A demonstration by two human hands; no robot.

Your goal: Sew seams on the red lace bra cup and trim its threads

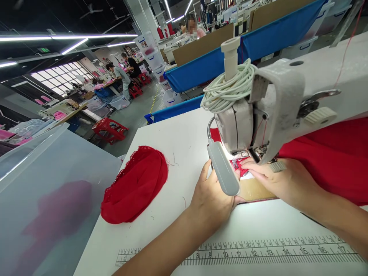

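Beneath the sewing machine [287, 111], the right hand [283, 178] rests nearly straight fingers on red lace [236, 165], the left hand [212, 195] curving alongside (lamp [223, 168] hides its grip; I cannot tell), apparently a feeding step calling for flat, steady guiding.

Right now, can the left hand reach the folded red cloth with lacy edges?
Probably yes: only white tabletop and a few thin loose threads show between the left hand and that red cloth.
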